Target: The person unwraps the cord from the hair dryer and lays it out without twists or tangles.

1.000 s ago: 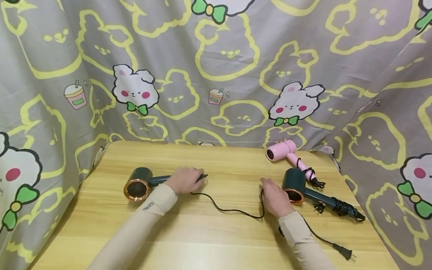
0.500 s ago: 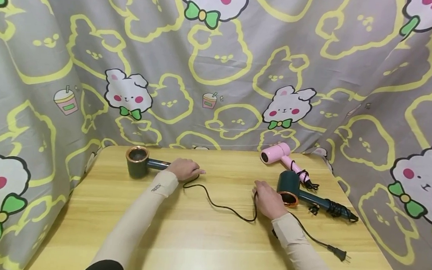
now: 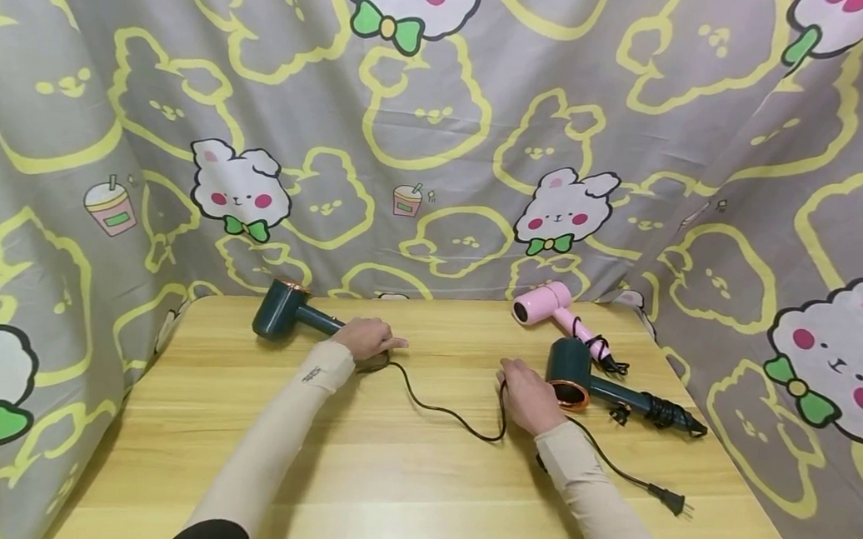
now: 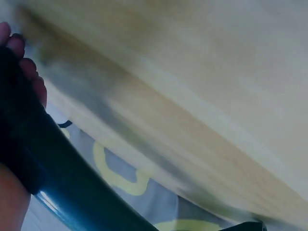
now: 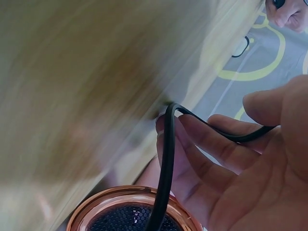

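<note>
My left hand [image 3: 364, 339] grips the handle of a dark green hair dryer [image 3: 281, 309], above the left part of the table. Its copper-rimmed end faces up and away. Fingers wrap round the dryer's handle [image 4: 72, 178] in the left wrist view. A black cord [image 3: 443, 409] runs from that handle across to my right hand [image 3: 531, 396]. In the right wrist view the cord [image 5: 166, 159] passes over the loosely curled fingers, with the thumb standing apart from the fingertips. Beyond that hand the cord goes on to a two-pin plug [image 3: 667, 498] on the table.
A second dark green hair dryer [image 3: 569, 364], its cord wound on the handle, lies right beside my right hand. Behind it is a pink hair dryer [image 3: 545, 301] with a wrapped cord. A patterned grey curtain [image 3: 441, 136] surrounds the wooden table [image 3: 385, 500].
My left hand has turned the green hair dryer over, so its copper rim has swung from facing me to facing up and back. The right hand stays on the cord.
</note>
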{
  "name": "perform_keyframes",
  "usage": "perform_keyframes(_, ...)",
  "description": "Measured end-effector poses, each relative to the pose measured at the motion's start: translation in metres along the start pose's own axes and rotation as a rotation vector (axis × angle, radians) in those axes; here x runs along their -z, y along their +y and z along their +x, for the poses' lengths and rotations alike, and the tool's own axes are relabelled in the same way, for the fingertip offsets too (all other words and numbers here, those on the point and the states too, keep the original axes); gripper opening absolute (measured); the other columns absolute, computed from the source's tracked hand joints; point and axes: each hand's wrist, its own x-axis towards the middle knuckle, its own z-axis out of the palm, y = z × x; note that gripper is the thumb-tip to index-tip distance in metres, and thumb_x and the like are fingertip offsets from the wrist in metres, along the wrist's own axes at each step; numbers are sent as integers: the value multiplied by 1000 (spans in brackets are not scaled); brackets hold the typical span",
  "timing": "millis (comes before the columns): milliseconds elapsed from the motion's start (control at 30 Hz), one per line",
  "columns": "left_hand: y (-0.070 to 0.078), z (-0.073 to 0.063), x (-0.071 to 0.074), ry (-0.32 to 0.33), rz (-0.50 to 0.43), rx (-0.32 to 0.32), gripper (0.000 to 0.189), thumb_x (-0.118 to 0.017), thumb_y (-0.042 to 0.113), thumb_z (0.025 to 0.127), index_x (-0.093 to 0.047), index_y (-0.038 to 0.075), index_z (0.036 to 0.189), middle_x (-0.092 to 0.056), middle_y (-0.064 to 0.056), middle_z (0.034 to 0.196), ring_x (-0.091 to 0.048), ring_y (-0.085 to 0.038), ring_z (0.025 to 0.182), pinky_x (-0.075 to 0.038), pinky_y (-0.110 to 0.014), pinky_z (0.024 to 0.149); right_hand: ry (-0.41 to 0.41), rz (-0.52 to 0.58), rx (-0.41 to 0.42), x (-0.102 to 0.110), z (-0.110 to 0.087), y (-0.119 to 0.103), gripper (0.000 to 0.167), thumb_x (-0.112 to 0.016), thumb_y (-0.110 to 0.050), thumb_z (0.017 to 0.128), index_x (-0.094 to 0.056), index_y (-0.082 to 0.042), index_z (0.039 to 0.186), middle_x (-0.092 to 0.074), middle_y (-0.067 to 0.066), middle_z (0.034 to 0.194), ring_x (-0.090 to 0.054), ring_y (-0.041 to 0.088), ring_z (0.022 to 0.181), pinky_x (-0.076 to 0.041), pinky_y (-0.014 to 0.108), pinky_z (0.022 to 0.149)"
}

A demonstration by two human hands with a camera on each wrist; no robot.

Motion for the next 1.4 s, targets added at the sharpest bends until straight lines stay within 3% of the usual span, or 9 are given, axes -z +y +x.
perform_keyframes(100,-1,0,-2,15,-20,-24,62,-51,53,105,-37,24,52,-32,11,49,-32,-6,44,-42,-25,57,-11,2,-6,0,0,-2,35,-48,-19,109,-62,1,134,-68,19,115,-71,39,100,-57,57,82)
perform_keyframes(333,-8,-7,-2,85,0,-15,45,-54,45,106,-55,21,68,-50,8,61,-49,-7,56,-48,-31,65,-29,-2,9,4,1,-4,35,-46,-17,110,-60,2,136,-67,20,113,-70,41,96,-57,55,78)
perform_keyframes(533,-23,-23,-1,98,-5,64,41,-55,43,106,-66,18,75,-61,5,66,-57,-9,61,-52,-35,69,-58,-4,-30,5,11,-6,28,-50,-8,105,-60,5,127,-63,26,114,-66,46,94,-56,58,79)
perform_keyframes(733,-17,-31,-4,134,-41,134,40,-55,41,106,-69,14,82,-72,-3,80,-69,-21,77,-56,-45,79,-88,-44,-85,2,30,-3,20,-54,-1,97,-62,8,113,-58,27,111,-58,48,96,-53,59,77)
perform_keyframes(933,17,-43,4,132,-448,111,46,-36,34,114,-68,2,123,-71,-19,117,-70,-32,109,-54,-49,98,-123,3,-118,6,38,3,16,-49,-3,99,-57,6,109,-67,25,96,-65,45,87,-54,56,73)
perform_keyframes(1000,35,-47,8,85,-502,84,50,-33,34,115,-60,-2,138,-65,-23,134,-64,-36,126,-49,-52,109,-132,-3,-144,8,39,4,23,-46,-5,101,-53,9,118,-68,28,93,-68,46,83,-55,56,70)
perform_keyframes(1133,67,-50,-1,-55,-308,8,66,-30,44,113,-33,-3,159,-36,-27,164,-35,-43,153,-26,-55,126,-132,-11,-208,8,43,5,39,-47,-8,101,-43,11,135,-65,33,101,-67,50,89,-55,60,74)
perform_keyframes(1233,83,-51,-14,-114,-157,-2,79,-28,56,111,-12,2,165,-13,-26,171,-13,-47,159,-14,-60,128,-142,29,-243,4,47,6,46,-47,-8,102,-35,9,143,-58,37,116,-60,53,104,-53,62,83)
perform_keyframes(1400,95,-48,-22,-92,-83,54,84,-33,65,106,-13,11,167,-13,-20,173,-14,-47,159,-16,-64,126,-200,97,-221,4,48,8,62,-43,-2,102,-18,4,159,-39,40,143,-46,58,126,-47,65,96)
